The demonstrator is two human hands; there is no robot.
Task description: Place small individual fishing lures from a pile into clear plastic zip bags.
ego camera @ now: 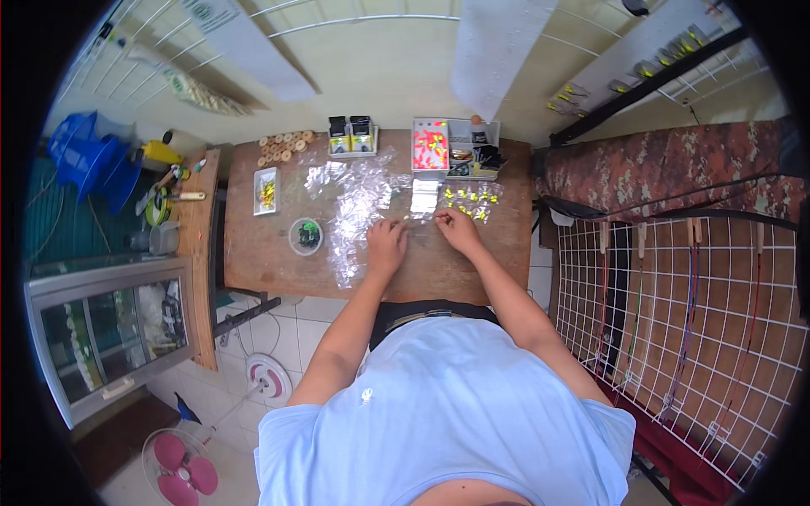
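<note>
My left hand point(387, 245) lies palm down with bent fingers beside a spread of clear plastic bags point(361, 197). To its right, my right hand point(458, 231) has its fingertips drawn together near the lower edge of a stack of flat clear bags point(424, 197). Whether either hand grips anything is too small to make out. Several clear bags with small yellow pieces point(473, 197) lie just beyond my right hand. Behind the stack, a white box point(416, 145) contains small pink and yellow pieces. A round tub point(305, 252) with green and black pieces stands left of the spread bags.
On the wooden table point(266, 265), a white tray point(257, 193) holds small colourful pieces. Wooden discs point(286, 154), a tray of black-topped packets point(352, 150) and a divided container point(493, 136) line the back. A glass-doored cabinet point(114, 341) is left; a wire grid point(671, 303) is right.
</note>
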